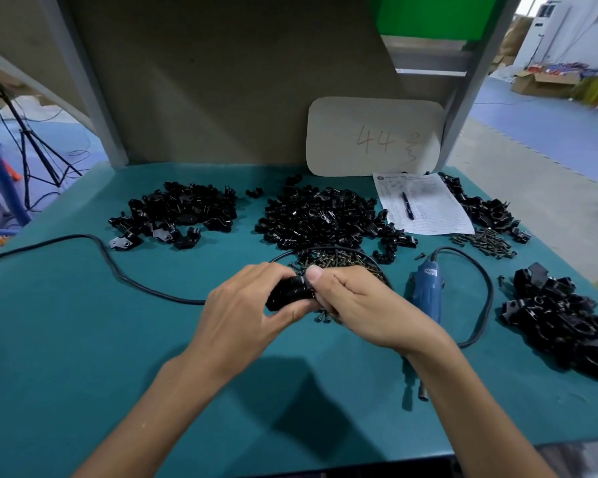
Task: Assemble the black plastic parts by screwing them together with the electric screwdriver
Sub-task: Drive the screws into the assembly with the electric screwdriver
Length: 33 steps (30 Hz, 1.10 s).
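Along the back of the tabletop (66, 339) lie three heaps of plastic parts: one toward the left (178, 213), a larger one at the centre (325, 219), a third by the right edge (480, 208). A sheet of paper (425, 205) with a pen (407, 205) on it lies between the centre and right heaps, before a card (373, 136) leaning on the back wall. Screws (339, 262) lie before the centre heap, behind both hands (242, 305) (356, 305), which meet on one part (289, 293) at mid-table. The electric screwdriver (425, 291) lies just right of them; a fourth heap (560, 322) sits at the right edge.

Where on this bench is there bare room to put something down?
Bare mat lies left of the left hand, below the black cord, and along the near edge. The back is crowded with parts piles; the screwdriver fills the right.
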Each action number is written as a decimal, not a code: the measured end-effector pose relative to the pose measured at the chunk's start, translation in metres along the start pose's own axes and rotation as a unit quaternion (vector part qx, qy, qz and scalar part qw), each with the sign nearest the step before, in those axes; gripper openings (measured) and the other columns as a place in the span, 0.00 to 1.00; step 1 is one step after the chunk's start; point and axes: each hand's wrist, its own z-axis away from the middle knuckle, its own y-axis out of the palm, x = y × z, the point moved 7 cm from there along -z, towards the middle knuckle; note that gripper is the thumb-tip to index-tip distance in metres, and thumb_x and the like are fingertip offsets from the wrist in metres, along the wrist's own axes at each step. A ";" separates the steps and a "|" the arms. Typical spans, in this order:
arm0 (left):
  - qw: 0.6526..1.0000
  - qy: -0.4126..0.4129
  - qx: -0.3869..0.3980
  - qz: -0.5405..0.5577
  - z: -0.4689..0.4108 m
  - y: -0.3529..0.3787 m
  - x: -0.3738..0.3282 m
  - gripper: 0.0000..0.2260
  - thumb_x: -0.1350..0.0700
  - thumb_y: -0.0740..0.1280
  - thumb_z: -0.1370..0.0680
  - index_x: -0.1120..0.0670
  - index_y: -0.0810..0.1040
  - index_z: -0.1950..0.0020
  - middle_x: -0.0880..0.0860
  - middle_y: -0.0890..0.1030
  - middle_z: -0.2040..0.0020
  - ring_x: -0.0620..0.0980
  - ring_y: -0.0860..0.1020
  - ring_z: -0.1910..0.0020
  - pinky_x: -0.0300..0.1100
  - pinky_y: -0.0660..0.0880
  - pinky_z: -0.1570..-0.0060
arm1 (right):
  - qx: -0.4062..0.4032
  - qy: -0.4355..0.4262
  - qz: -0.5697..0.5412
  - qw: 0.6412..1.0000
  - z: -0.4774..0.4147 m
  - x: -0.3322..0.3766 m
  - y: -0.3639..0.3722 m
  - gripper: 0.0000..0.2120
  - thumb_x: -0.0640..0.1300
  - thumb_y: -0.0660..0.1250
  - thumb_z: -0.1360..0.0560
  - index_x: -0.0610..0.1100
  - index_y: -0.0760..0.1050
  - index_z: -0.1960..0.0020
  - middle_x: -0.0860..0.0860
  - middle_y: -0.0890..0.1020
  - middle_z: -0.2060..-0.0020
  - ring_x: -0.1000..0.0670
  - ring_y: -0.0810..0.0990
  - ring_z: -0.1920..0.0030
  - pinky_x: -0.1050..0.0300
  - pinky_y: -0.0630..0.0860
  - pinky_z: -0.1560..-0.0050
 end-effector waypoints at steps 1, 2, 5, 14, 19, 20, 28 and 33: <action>1.000 0.000 0.008 -0.003 0.000 0.001 0.000 0.16 0.31 0.61 0.24 0.42 0.73 0.51 0.39 0.76 0.57 0.42 0.74 0.57 0.41 0.72 0.60 | -0.007 0.014 0.029 0.999 0.000 -0.006 -0.004 0.29 0.64 0.53 0.16 0.46 0.68 0.68 0.56 0.71 0.75 0.57 0.68 0.72 0.63 0.67 0.69; 1.000 -0.002 0.014 -0.010 0.000 0.002 0.001 0.17 0.30 0.60 0.24 0.42 0.72 0.51 0.40 0.76 0.58 0.42 0.74 0.59 0.42 0.73 0.60 | -0.022 0.035 0.071 0.997 0.001 -0.015 -0.012 0.32 0.71 0.51 0.20 0.46 0.72 0.65 0.55 0.75 0.73 0.57 0.72 0.71 0.62 0.71 0.67; 0.998 -0.045 0.033 -0.035 0.002 0.004 0.013 0.22 0.25 0.55 0.27 0.42 0.69 0.51 0.40 0.78 0.64 0.44 0.76 0.63 0.46 0.75 0.60 | -0.168 0.149 0.227 0.948 0.018 -0.069 -0.068 0.28 0.73 0.52 0.22 0.51 0.76 0.46 0.54 0.83 0.53 0.52 0.81 0.53 0.49 0.80 0.50; 0.985 -0.151 0.080 0.006 0.001 0.022 0.032 0.18 0.28 0.67 0.30 0.41 0.72 0.56 0.40 0.80 0.66 0.41 0.77 0.63 0.46 0.74 0.57 | -0.295 0.425 0.095 0.851 0.080 -0.186 -0.112 0.27 0.51 0.74 0.26 0.35 0.67 0.40 0.44 0.75 0.55 0.43 0.72 0.57 0.49 0.69 0.56; 0.988 -0.127 0.074 0.050 0.005 0.022 0.026 0.21 0.28 0.68 0.32 0.45 0.75 0.58 0.41 0.79 0.66 0.45 0.76 0.66 0.43 0.72 0.64 | -0.409 0.301 -0.421 0.752 0.076 -0.167 -0.105 0.17 0.45 0.72 0.28 0.40 0.73 0.43 0.44 0.78 0.57 0.46 0.78 0.65 0.55 0.79 0.67; 0.989 -0.115 0.079 0.038 0.005 0.022 0.024 0.21 0.27 0.65 0.32 0.45 0.74 0.58 0.40 0.79 0.66 0.44 0.76 0.66 0.42 0.71 0.65 | -0.409 0.240 -0.507 0.720 0.070 -0.154 -0.102 0.19 0.44 0.74 0.30 0.41 0.73 0.42 0.43 0.80 0.56 0.48 0.80 0.65 0.55 0.81 0.66; 0.998 0.042 0.024 -0.051 0.006 0.018 -0.010 0.17 0.34 0.62 0.24 0.47 0.74 0.57 0.42 0.73 0.72 0.45 0.72 0.74 0.43 0.71 0.73 | -0.470 0.031 -0.659 0.586 0.031 -0.076 -0.088 0.16 0.53 0.77 0.28 0.46 0.73 0.56 0.52 0.77 0.69 0.55 0.73 0.74 0.61 0.75 0.73; 0.997 0.063 0.013 -0.030 0.006 0.018 -0.022 0.17 0.35 0.65 0.26 0.48 0.75 0.59 0.41 0.72 0.72 0.45 0.72 0.75 0.43 0.71 0.75 | -0.501 -0.008 -0.639 0.583 0.023 -0.066 -0.082 0.16 0.53 0.75 0.26 0.46 0.70 0.52 0.52 0.76 0.69 0.53 0.73 0.73 0.60 0.74 0.72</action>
